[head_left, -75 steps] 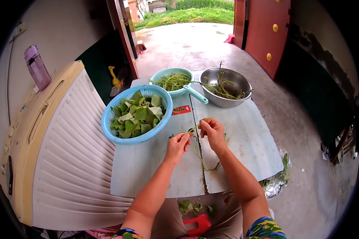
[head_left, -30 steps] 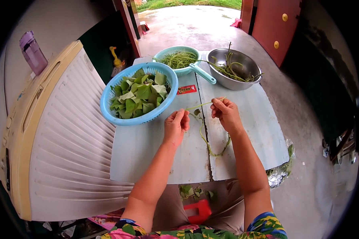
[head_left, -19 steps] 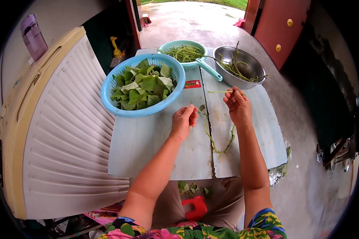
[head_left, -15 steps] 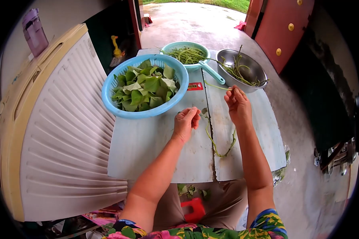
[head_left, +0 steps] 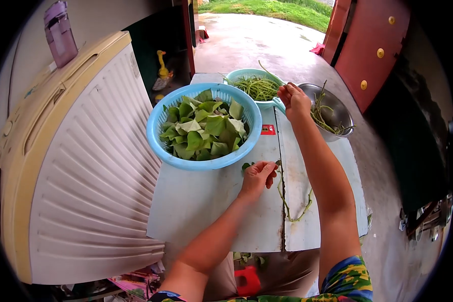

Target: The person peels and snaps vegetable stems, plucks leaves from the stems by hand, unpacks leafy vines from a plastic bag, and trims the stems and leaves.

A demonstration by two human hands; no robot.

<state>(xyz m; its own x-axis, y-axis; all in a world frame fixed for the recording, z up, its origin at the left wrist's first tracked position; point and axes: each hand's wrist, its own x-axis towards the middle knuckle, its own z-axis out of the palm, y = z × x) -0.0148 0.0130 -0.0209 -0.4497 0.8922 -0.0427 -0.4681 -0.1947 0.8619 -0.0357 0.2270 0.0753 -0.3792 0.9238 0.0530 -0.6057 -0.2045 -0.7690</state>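
My right hand [head_left: 294, 102] is raised over the rim of the turquoise colander [head_left: 231, 80], at the steel bowl's left side. Its closed fingers pinch a thin green stem [head_left: 270, 72] that slants up and left over the cut stems [head_left: 259, 89]. My left hand [head_left: 259, 180] is low over the table, thumb and fingers pressed together beside the upper end of a leafy vine [head_left: 298, 218] lying there in a curve. A dark green leaf [head_left: 246, 166] shows behind its knuckles; whether the fingers hold it is hidden.
A blue basket [head_left: 153, 132] of green leaves [head_left: 206, 126] stands on the left of the grey-white table [head_left: 211, 216]. The steel bowl [head_left: 345, 113] with uncut vines is at the back right. A ribbed cream panel [head_left: 95, 166] borders the left side; a red door [head_left: 370, 55] is beyond.
My right hand has moved forward with the stem, from above the table to the colander's edge. My left hand has shifted towards the vine's upper end. The whole view has tilted slightly.
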